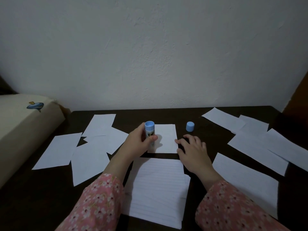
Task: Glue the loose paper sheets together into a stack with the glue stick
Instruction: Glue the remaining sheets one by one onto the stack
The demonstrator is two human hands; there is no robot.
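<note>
A small white sheet (pixel 166 139) lies in the middle of the dark table (pixel 188 117). My left hand (pixel 138 142) grips a light blue glue stick (pixel 149 130) upside down, its tip pressed on the sheet's left part. My right hand (pixel 191 150) rests at the sheet's right edge, fingers bent, fingertips touching the paper. The glue stick's blue cap (pixel 190 126) stands alone on the table, to the right of the sheet. A lined stack of paper (pixel 156 189) lies just in front of me, between my forearms.
Several loose white sheets overlap on the left (pixel 93 147) and several more on the right (pixel 260 147). A cream cushion or mattress (pixel 25 124) borders the table's left side. A white wall rises right behind the table's far edge.
</note>
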